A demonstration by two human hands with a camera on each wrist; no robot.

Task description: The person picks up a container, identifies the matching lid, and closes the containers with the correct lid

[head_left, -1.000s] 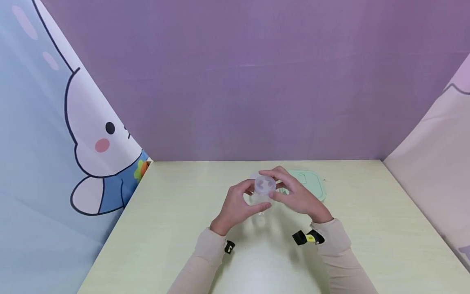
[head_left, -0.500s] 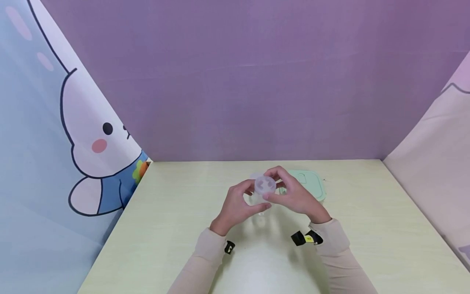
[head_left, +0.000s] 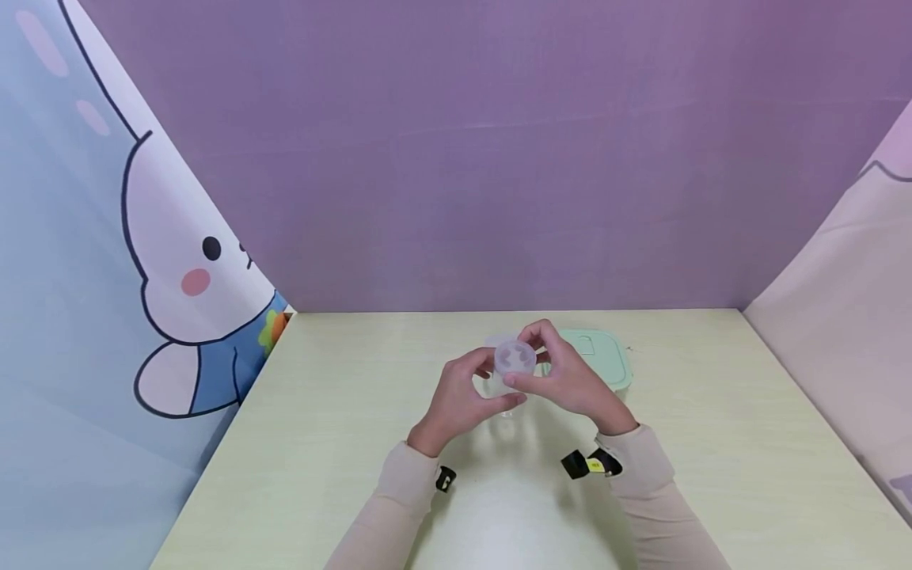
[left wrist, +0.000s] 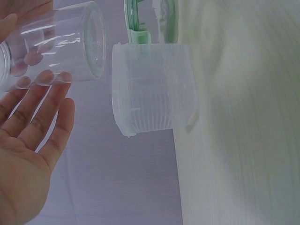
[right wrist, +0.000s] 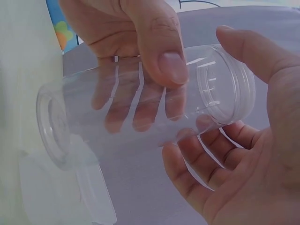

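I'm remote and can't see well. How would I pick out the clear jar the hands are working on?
On the pale table, look mid-way, in front of the mint-green lid. The clear jar lies tilted in the left hand, its threaded mouth toward the right hand. Unlike the ribbed, frosted cup beside it, it is smooth and see-through.

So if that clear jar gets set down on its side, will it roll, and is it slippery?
Probably both. The clear jar is a smooth round cylinder, so on the flat table it would likely roll. Its glossy wall looks slick; the left hand wraps it fully. Empty and thin-walled, it is probably light.
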